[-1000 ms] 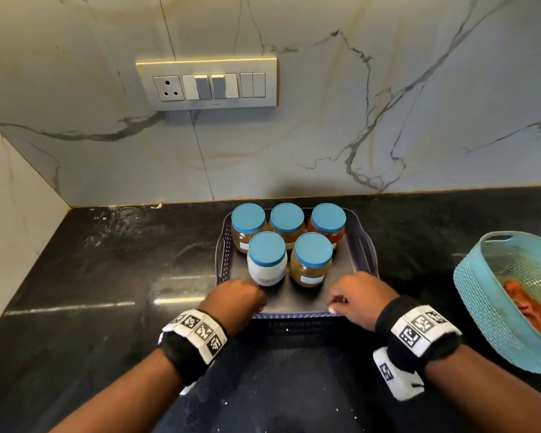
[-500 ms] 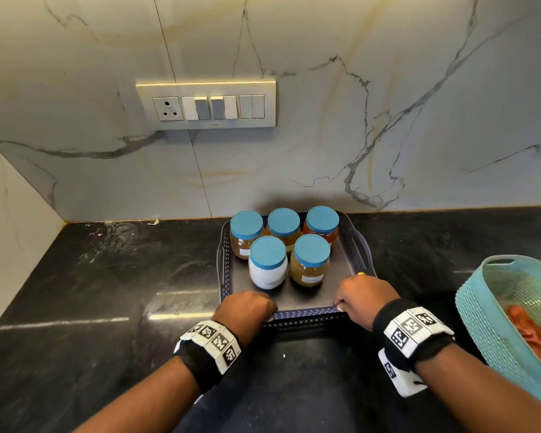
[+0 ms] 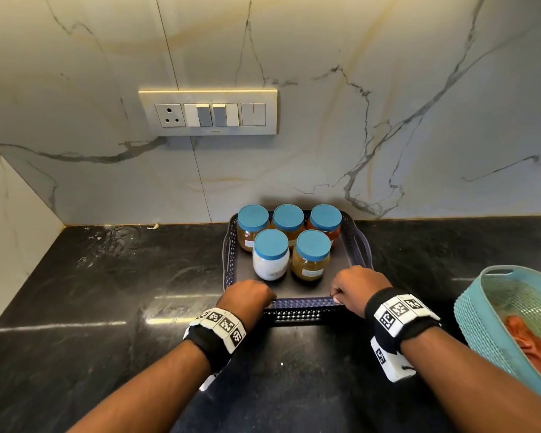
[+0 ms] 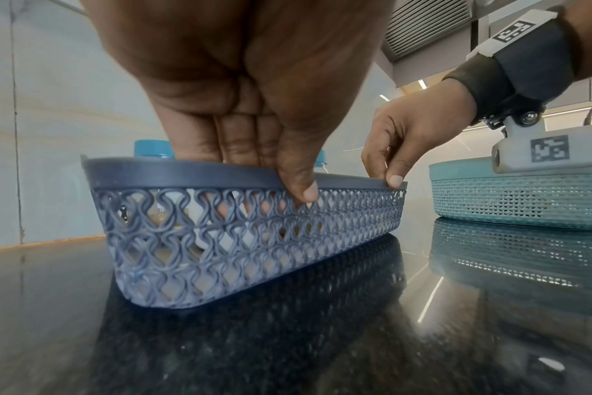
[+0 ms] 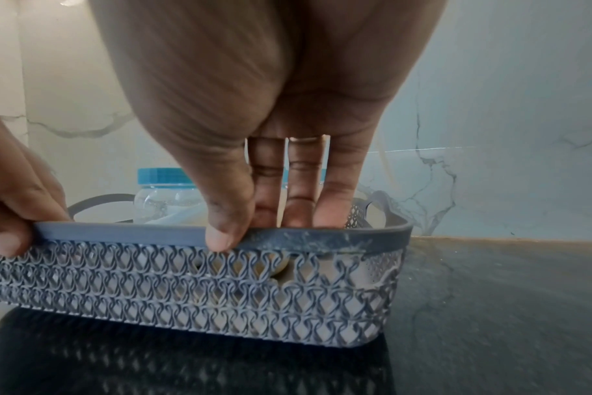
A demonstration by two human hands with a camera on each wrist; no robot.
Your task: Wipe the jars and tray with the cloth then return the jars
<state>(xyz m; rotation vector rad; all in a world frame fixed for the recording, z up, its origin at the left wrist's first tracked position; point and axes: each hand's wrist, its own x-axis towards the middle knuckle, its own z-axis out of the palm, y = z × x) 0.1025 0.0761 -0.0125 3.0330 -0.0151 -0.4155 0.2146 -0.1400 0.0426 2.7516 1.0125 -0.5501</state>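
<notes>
A grey-blue lattice tray [image 3: 303, 304] [image 4: 220, 176] [image 5: 119, 232] sits on the black counter close to the back wall. In it stand several blue-lidded jars [image 3: 289, 218], one white [image 3: 270, 260], the others amber or reddish. My left hand [image 3: 250, 295] [image 4: 271, 165] pinches the tray's near rim at its left end, thumb outside, fingers inside. My right hand [image 3: 355, 284] [image 5: 254, 221] pinches the same rim towards its right end. An orange cloth [image 3: 531, 345] lies in the teal basket at the right.
The teal basket [image 3: 478, 320] [image 4: 511, 187] stands on the counter right of the tray. A marble wall with a switch plate [image 3: 208, 112] rises behind. The counter meets a side wall at the left.
Both hands have pushed the tray with its jars away from me, toward the back wall. Their hold on the near rim is unchanged.
</notes>
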